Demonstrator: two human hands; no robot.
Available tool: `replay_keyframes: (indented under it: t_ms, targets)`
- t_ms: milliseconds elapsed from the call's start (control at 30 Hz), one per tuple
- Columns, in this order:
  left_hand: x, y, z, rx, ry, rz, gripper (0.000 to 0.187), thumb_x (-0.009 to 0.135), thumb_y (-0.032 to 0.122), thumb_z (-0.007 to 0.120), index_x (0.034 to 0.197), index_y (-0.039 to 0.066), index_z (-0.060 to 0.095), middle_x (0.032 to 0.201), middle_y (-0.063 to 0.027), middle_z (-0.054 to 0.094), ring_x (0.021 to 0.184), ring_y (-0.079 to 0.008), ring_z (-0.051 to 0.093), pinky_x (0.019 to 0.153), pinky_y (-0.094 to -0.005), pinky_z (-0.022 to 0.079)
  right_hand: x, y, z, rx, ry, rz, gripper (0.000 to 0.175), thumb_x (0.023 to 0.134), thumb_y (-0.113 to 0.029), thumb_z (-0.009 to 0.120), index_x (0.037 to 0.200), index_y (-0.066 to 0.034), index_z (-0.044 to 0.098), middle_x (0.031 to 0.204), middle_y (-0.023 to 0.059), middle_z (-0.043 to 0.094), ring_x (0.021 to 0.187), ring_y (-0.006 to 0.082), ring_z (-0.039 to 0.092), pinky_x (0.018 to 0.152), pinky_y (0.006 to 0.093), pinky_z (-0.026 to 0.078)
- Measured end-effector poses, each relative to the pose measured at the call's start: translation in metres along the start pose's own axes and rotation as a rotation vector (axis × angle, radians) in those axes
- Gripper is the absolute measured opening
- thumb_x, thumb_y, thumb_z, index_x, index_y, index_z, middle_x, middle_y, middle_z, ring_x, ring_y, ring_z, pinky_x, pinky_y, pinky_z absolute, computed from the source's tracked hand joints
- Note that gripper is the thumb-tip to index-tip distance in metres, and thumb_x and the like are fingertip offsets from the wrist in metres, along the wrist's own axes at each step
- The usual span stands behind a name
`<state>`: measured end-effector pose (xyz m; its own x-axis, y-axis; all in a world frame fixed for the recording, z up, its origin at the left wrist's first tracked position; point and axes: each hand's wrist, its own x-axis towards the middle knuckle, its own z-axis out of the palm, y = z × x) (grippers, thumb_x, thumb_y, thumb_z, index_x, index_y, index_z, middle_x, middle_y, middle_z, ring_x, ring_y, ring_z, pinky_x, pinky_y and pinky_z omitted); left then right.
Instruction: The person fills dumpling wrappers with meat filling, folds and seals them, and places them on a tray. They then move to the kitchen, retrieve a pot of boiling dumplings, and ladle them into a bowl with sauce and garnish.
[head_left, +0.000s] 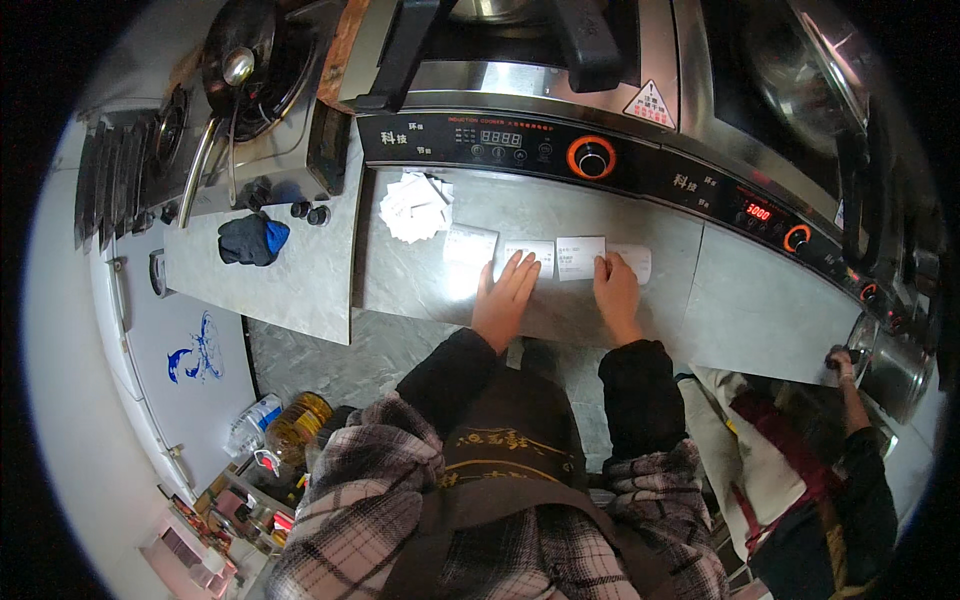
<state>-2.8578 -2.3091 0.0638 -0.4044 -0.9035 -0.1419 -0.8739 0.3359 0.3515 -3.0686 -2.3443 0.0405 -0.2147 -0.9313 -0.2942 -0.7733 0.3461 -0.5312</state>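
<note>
Several white printed paper slips lie in a row on the grey stone-look counter (420, 289). My left hand (504, 304) rests flat with fingers slightly apart on the lower part of one slip (534, 251). My right hand (619, 296) has its thumb and curled fingers at the right edge of another slip (579, 251), pinching it. Partly behind that hand lies a further slip (639, 262) with a rounded, curling end. To the left of my left hand sits a slip (471, 244) under bright glare. A loose pile of white slips (415, 208) is farther left.
An induction cooker panel (487, 142) with a red-ringed knob (591, 157) borders the counter's back. At left are a grey-blue cloth (251, 240) and a gas stove with a wok (244, 52) and ladle (238, 67). A co-worker's hand (844, 360) is by a metal pot (900, 375) at right.
</note>
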Motion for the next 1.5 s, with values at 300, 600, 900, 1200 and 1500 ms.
replay_keyframes:
  t_ms: [300, 600, 900, 1200, 1500]
  targets:
    - [-0.043, 0.013, -0.013, -0.145, -0.117, -0.102, 0.071, 0.080, -0.008, 0.042, 0.146, 0.012, 0.028, 0.153, -0.0042, 0.025, 0.143, -0.0230, 0.020, 0.109, -0.0599, 0.014, -0.022, 0.021, -0.026, 0.286, 0.070, 0.086, 0.034, 0.092, -0.020, 0.056, 0.121, -0.0043, 0.051, 0.077, 0.0122, 0.065, 0.070, 0.0274, 0.065, 0.063, 0.0387, 0.050]
    - [-0.068, 0.001, -0.017, -0.049, -0.144, -0.193, 0.069, 0.079, -0.007, 0.046, 0.144, 0.006, 0.029, 0.153, -0.0069, 0.022, 0.144, -0.0263, 0.015, 0.110, -0.0585, 0.013, 0.000, 0.118, -0.016, 0.914, 0.038, 0.297, 0.016, 0.091, -0.014, 0.061, 0.098, 0.0000, 0.058, 0.067, 0.0008, 0.056, 0.057, 0.0095, 0.049, 0.052, 0.0255, 0.040]
    - [-0.093, -0.015, -0.037, -0.144, -0.297, 0.161, 0.061, 0.081, -0.003, 0.049, 0.139, 0.009, 0.036, 0.149, -0.0098, 0.027, 0.139, -0.0303, 0.025, 0.108, -0.0596, 0.018, -0.083, 0.086, -0.047, 0.722, 0.436, 0.194, 0.044, 0.092, -0.015, 0.059, 0.130, -0.0014, 0.043, 0.067, 0.0003, 0.054, 0.057, 0.0073, 0.043, 0.051, 0.0232, 0.036]
    - [-0.117, 0.051, -0.043, -0.357, -0.504, 0.636, 0.043, 0.092, 0.005, 0.049, 0.134, 0.012, 0.044, 0.146, -0.0116, 0.033, 0.130, -0.0341, 0.037, 0.107, -0.0558, 0.024, -0.438, 0.076, 0.033, 0.757, 0.624, 0.698, 0.027, 0.091, -0.005, 0.056, 0.117, -0.0031, 0.051, 0.064, -0.0026, 0.047, 0.055, 0.0056, 0.042, 0.049, 0.0229, 0.035]
    - [-0.222, 0.214, 0.018, -0.432, -1.056, 1.222, 0.040, 0.089, 0.007, 0.049, 0.129, 0.009, 0.048, 0.145, -0.0180, 0.036, 0.128, -0.0320, 0.040, 0.105, -0.0521, 0.026, -0.711, -0.037, 0.133, 0.657, 1.136, 1.423, 0.025, 0.086, -0.016, 0.056, 0.108, -0.0034, 0.059, 0.068, 0.0148, 0.062, 0.064, 0.0269, 0.062, 0.064, 0.0387, 0.049]
